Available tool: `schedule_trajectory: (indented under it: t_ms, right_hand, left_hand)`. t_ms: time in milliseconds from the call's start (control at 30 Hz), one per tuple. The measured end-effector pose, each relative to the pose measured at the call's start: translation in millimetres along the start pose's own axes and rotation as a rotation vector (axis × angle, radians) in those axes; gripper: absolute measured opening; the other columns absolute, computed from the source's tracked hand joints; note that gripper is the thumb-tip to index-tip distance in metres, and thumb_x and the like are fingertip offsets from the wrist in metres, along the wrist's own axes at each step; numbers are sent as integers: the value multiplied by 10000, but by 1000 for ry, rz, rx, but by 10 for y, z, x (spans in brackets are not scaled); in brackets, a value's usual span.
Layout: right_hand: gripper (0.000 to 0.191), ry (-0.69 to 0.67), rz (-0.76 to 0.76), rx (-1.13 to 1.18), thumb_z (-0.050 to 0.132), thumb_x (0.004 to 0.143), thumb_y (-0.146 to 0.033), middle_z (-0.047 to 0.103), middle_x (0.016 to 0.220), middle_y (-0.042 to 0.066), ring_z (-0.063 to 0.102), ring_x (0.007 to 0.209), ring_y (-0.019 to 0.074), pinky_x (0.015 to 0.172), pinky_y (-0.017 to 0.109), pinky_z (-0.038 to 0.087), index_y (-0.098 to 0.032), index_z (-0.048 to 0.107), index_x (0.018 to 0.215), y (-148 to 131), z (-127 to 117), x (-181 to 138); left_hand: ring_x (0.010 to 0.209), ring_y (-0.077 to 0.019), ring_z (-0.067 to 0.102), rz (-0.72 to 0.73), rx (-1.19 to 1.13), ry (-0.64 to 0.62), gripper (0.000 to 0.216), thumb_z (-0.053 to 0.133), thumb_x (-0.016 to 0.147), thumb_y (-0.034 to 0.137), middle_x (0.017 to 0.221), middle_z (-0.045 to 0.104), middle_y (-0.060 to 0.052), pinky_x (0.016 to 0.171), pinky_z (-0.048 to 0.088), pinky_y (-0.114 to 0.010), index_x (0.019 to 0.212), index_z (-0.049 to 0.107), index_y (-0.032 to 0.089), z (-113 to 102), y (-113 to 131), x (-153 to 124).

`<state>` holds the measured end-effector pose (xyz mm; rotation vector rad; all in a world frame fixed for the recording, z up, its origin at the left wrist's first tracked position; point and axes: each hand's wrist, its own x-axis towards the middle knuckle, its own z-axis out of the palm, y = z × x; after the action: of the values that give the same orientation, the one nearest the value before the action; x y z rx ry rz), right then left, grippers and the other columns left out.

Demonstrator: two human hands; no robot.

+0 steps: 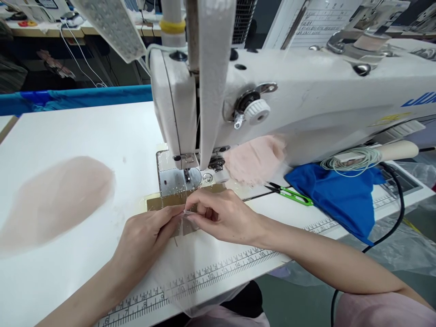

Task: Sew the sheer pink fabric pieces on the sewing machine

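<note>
Both hands meet just in front of the sewing machine needle, near the middle of the desk's front half — the left hand and right hand come together fingertip to fingertip, pinching a small sheer, near-transparent piece of fabric between them. That piece lies directly ahead of the hands, just short of the presser foot, on a brown taped patch; its long axis cannot be told. Both hands are equally near. A pale pink sheer piece lies toward the desk's left edge, well apart. Green-handled snips and a blue cloth lie to the right, and a printed ruler runs along the front edge
</note>
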<state>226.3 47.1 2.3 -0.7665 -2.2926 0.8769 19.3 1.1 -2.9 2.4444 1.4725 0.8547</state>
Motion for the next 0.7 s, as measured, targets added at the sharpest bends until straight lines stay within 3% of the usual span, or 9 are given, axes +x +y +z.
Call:
schedule_trajectory:
  t_ms: [133, 300, 433, 533, 700]
  right_hand:
    - [127, 4, -26, -12, 548, 910, -139, 489, 570, -104, 483, 482, 49, 502, 160, 401, -162, 593, 1026, 2, 5, 3]
    - [159, 33, -77, -45, 551, 906, -137, 505, 542, -101, 481, 476, 54, 488, 160, 407, -154, 631, 1043, -2, 11, 10]
    - [124, 87, -178, -87, 545, 944, -159, 699, 725, -40, 608, 583, 59, 510, 158, 445, -151, 645, 1019, 18, 17, 7]
    - [130, 145, -257, -132, 529, 979, -191, 761, 898, -6, 691, 723, 75, 600, 164, 516, -160, 652, 1006, 38, 15, -3]
    - [69, 246, -341, -175, 599, 941, -157, 764, 854, -13, 689, 691, 62, 588, 146, 517, -141, 665, 957, 50, 5, -7]
  left_hand:
    - [497, -69, 627, 21, 9, 17, 227, 443, 1002, 323, 694, 723, 73, 462, 434, -161, 951, 642, 228, -12, 8, 10]
    - [411, -54, 537, 19, 54, 45, 242, 452, 1002, 360, 589, 656, 92, 405, 352, -173, 865, 604, 230, -38, 22, 27]
    - [438, -60, 549, 25, 57, 45, 211, 469, 996, 357, 611, 657, 90, 416, 345, -181, 872, 585, 233, -57, 27, 16]
    - [466, -67, 568, 27, 34, 24, 199, 464, 998, 357, 628, 658, 86, 439, 371, -181, 901, 588, 236, -81, 32, 7]
    - [487, -63, 588, 14, -42, 18, 185, 479, 990, 350, 656, 672, 94, 463, 407, -165, 891, 591, 241, -105, 42, 30]
